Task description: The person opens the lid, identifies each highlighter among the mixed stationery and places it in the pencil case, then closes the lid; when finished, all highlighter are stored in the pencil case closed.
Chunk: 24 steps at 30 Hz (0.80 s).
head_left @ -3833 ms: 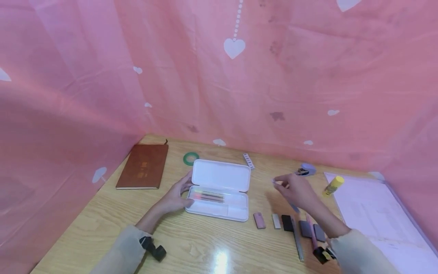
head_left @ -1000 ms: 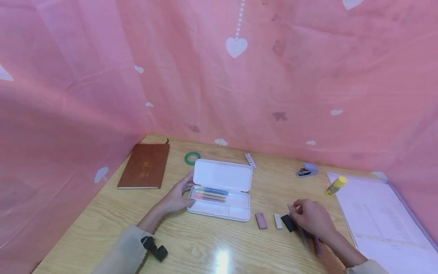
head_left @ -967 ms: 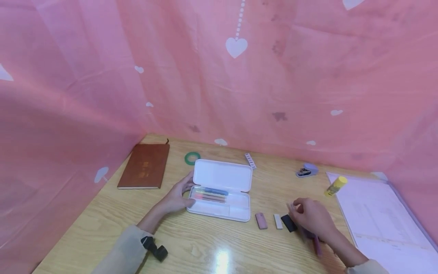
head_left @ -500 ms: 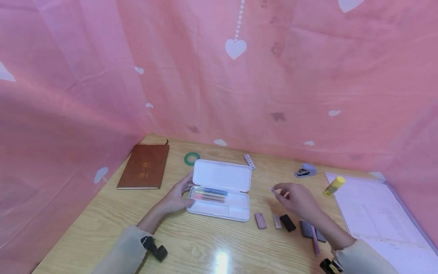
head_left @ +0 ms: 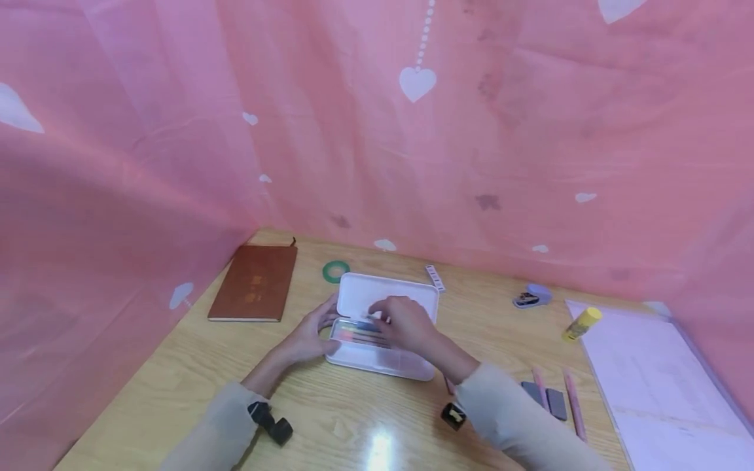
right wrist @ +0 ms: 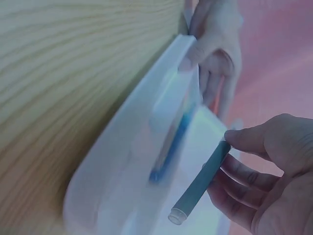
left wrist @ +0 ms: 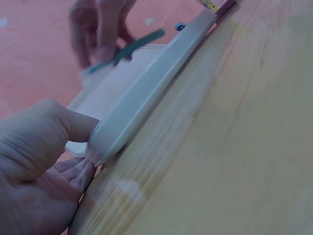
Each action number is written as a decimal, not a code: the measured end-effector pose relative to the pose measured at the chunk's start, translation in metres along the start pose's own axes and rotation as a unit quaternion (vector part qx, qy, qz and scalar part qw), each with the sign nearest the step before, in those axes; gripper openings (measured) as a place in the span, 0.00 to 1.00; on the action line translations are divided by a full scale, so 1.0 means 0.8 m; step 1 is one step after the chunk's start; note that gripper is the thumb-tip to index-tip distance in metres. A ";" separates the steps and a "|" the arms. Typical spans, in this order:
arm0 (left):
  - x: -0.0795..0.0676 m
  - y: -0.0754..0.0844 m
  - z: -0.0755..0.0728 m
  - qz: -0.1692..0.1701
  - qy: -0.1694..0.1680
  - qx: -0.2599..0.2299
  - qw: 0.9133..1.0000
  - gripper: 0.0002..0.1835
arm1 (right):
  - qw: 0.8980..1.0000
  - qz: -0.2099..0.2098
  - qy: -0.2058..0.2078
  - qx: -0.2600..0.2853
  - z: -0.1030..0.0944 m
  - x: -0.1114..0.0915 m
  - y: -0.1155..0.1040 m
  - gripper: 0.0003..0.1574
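Near, toward tabletop right edge: two pink pens lying. Mid-tabletop: left hand grips white case at left end, unchanged. Right hand has swung in from right, pinching grey-green pen above open case; pen not yet down among stored pens.
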State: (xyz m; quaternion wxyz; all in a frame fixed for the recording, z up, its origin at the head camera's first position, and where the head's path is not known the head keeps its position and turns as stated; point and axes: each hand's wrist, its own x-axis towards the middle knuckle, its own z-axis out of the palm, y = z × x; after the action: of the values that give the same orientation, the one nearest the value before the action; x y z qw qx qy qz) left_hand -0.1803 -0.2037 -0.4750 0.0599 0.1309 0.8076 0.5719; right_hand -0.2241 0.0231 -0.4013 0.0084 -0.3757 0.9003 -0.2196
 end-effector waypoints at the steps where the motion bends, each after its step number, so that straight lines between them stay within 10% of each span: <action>1: 0.001 -0.005 0.000 0.000 0.002 -0.001 1.000 0.52 | 1.000 -0.002 -0.005 0.000 0.007 0.007 -0.004 0.12; 13: 0.005 -0.013 -0.002 0.047 -0.012 -0.026 0.998 0.53 | 0.998 0.008 -0.062 -0.020 0.059 0.040 -0.022 0.13; 24: -0.006 0.018 -0.004 0.010 -0.020 -0.019 1.000 0.52 | 0.999 0.006 -0.037 -0.015 0.022 0.016 -0.019 0.20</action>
State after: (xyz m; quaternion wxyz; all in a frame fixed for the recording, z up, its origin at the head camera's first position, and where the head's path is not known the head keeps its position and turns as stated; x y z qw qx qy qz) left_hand -0.1745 -0.2036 -0.4602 0.0724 0.1489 0.7937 0.5854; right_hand -0.2197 -0.0020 -0.4095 0.0375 -0.3779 0.9049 -0.1921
